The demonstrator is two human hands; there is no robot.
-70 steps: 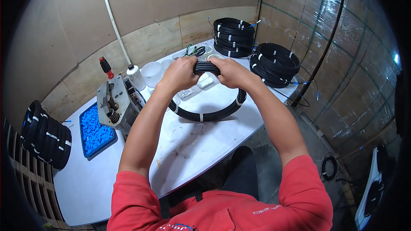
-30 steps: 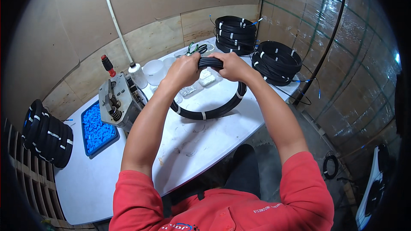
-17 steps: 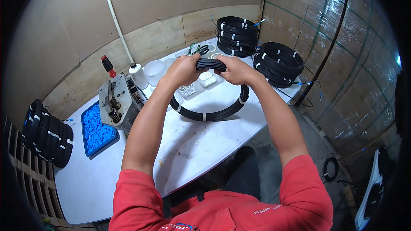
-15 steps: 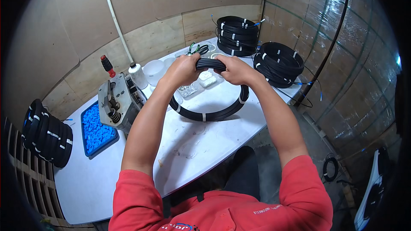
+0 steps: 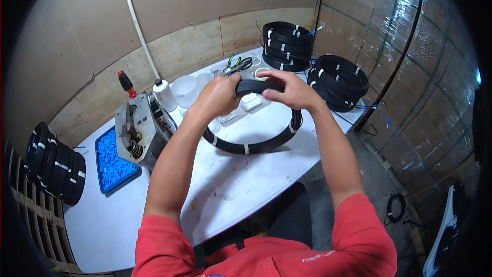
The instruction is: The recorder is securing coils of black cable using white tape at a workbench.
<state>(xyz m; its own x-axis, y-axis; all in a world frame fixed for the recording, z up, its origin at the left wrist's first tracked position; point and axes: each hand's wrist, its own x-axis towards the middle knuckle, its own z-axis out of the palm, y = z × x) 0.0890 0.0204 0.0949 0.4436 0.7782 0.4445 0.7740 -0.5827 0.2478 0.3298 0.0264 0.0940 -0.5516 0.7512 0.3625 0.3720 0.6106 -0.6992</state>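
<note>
A coil of black cable (image 5: 264, 147), bound with white bands, is tilted up over the white table with its lower rim close to the tabletop. My left hand (image 5: 219, 96) is closed round the coil's raised far side. On the same stretch, just to the right, my right hand (image 5: 293, 90) holds the coil loosely, thumb in front and fingers over the top. Behind my hands lie green-handled cutters (image 5: 240, 64). Below them, clear boxes with small parts (image 5: 251, 102) are partly hidden by the coil and my hands.
Stacked black cable coils (image 5: 288, 46) stand at the back right, with another stack (image 5: 338, 83) nearer and one (image 5: 55, 164) at far left. A metal press (image 5: 141, 128) sits beside a blue tray (image 5: 121, 187) of blue pieces. A white bottle (image 5: 164, 95) and a translucent tub (image 5: 184, 90) stand behind.
My right hand has loosened, its fingers lifting and spreading around the cable coil. My left hand keeps its hold. The view has shifted slightly.
</note>
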